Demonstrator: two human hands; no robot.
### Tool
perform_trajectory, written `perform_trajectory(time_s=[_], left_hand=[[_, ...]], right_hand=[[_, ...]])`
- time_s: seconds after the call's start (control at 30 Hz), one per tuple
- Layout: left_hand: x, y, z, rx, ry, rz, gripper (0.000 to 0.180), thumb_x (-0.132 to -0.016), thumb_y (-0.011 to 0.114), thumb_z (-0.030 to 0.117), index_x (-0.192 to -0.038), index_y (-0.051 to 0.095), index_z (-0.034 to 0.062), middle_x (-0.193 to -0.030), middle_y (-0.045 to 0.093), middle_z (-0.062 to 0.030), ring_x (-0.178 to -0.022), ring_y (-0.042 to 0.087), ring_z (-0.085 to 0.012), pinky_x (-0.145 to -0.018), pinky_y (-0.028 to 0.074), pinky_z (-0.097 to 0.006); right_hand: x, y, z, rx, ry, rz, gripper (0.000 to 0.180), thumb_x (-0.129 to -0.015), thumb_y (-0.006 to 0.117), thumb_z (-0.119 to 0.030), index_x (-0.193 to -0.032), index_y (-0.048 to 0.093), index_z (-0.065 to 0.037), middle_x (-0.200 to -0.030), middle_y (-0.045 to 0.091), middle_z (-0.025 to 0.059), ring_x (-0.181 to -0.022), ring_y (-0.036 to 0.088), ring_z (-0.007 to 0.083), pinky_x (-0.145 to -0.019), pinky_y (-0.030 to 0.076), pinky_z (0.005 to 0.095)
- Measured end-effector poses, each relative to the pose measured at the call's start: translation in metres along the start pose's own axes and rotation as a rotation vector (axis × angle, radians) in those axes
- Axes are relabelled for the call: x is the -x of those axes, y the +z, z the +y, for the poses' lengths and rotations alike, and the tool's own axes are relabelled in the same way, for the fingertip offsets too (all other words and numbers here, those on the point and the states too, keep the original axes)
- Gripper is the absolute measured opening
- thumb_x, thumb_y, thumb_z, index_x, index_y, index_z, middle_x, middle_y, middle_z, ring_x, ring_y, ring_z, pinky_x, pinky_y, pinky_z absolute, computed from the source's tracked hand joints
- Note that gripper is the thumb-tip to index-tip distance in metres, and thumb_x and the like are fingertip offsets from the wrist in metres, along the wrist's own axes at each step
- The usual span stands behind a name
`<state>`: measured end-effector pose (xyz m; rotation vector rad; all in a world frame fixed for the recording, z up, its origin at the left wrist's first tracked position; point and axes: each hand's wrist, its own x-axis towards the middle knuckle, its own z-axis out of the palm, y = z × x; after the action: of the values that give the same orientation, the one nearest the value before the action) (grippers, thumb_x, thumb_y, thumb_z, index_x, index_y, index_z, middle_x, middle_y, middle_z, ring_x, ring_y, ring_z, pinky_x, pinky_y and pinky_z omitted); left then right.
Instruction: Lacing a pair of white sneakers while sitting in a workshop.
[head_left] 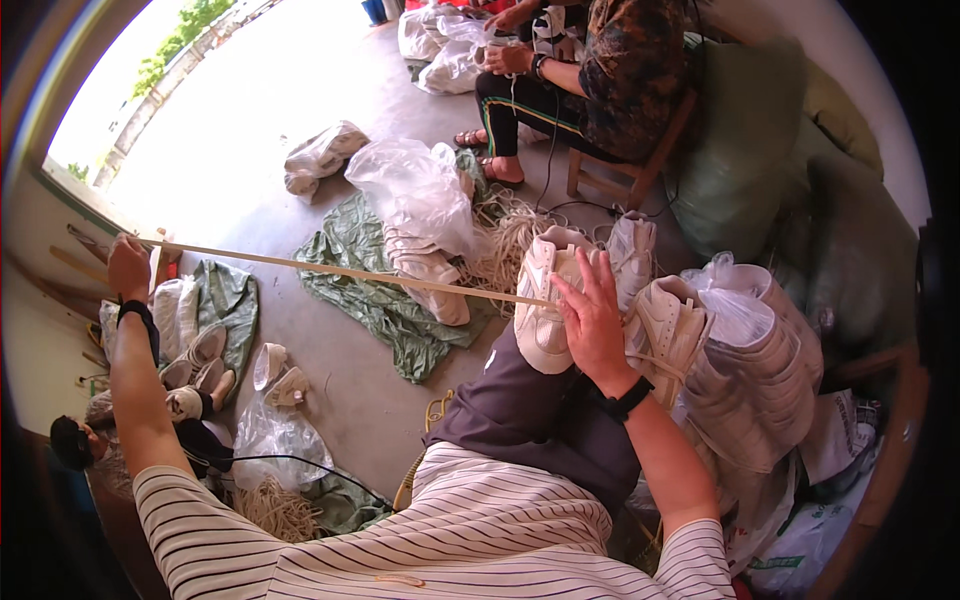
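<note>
A beige sneaker (548, 330) rests on my thigh, toe toward me. From its upper a flat cream shoelace (350, 271) stretches taut across to the far left. My left hand (130, 268), arm fully extended, is closed around the lace's far end. My right hand (597, 335) lies against the sneaker's right side, its fingers spread apart beside the spot where the lace meets the shoe. The right palm is hidden from view. Just right of that hand stands another beige sneaker (662, 330), with a lace hanging from it.
Stacked beige shoe pieces (760, 370) stand at my right. Ahead, green sheeting (352, 262) lies under shoes and a clear plastic bag (415, 190). A co-worker (635, 75) sits on a wooden chair (640, 178); another person (72, 440) is at lower left. A black cord (300, 458) crosses beside me.
</note>
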<state>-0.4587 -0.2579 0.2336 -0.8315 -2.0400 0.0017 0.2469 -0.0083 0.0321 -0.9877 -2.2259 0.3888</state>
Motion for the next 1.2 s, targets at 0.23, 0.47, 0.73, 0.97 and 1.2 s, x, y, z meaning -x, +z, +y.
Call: perform_trajectory(time_s=[0.23, 0.47, 0.73, 0.97, 1.2], left_hand=[[-0.012, 0.006, 0.049, 0.151, -0.165, -0.12, 0.03, -0.097, 0.041, 0.023, -0.103, 0.062, 0.0021, -0.097, 0.067, -0.0225, -0.09, 0.064, -0.0411, -0.075, 0.051, -0.048], [0.012, -0.014, 0.195, 0.436, -0.127, -0.147, 0.03, -0.097, 0.043, 0.023, -0.102, 0.065, 0.0038, -0.099, 0.069, -0.0192, -0.094, 0.064, -0.0386, -0.081, 0.05, -0.044], [-0.011, 0.018, 0.168, 0.466, -0.259, -0.074, 0.036, -0.097, 0.04, 0.026, -0.107, 0.066, 0.0035, -0.103, 0.069, -0.0194, -0.099, 0.064, -0.0378, -0.086, 0.05, -0.043], [-0.016, 0.052, 0.096, 0.295, -0.376, -0.058, 0.039, -0.097, 0.042, 0.031, -0.104, 0.065, 0.0008, -0.096, 0.068, -0.0239, -0.091, 0.064, -0.0424, -0.078, 0.051, -0.048], [-0.019, 0.083, 0.043, 0.316, -0.373, 0.008, 0.038, -0.097, 0.042, 0.031, -0.1, 0.064, 0.0, -0.095, 0.067, -0.0259, -0.091, 0.064, -0.0426, -0.079, 0.049, -0.051]], right_hand=[[0.001, -0.001, -0.003, -0.075, -0.1, -0.082, 0.02, -0.09, 0.064, -0.025, -0.091, 0.069, -0.006, -0.141, 0.048, 0.0147, -0.141, 0.023, 0.0429, -0.113, 0.019, 0.0585], [-0.01, -0.046, -0.038, -0.398, -0.13, -0.333, 0.021, -0.096, 0.056, -0.023, -0.094, 0.064, -0.004, -0.121, 0.062, 0.0117, -0.132, 0.042, 0.0374, -0.112, 0.025, 0.0513], [-0.024, -0.01, -0.009, -0.189, -0.021, -0.115, 0.027, -0.092, 0.054, -0.005, -0.117, 0.063, -0.004, -0.139, 0.049, 0.0137, -0.138, 0.033, 0.0382, -0.113, 0.029, 0.045], [-0.029, 0.018, 0.01, -0.12, -0.035, -0.173, 0.034, -0.09, 0.056, -0.008, -0.124, 0.064, -0.011, -0.143, 0.047, 0.0135, -0.14, 0.029, 0.0365, -0.116, 0.021, 0.0483], [-0.03, 0.027, 0.013, -0.152, -0.016, -0.211, 0.023, -0.091, 0.058, -0.016, -0.111, 0.07, -0.011, -0.143, 0.047, 0.0132, -0.138, 0.033, 0.0352, -0.116, 0.016, 0.0513]])
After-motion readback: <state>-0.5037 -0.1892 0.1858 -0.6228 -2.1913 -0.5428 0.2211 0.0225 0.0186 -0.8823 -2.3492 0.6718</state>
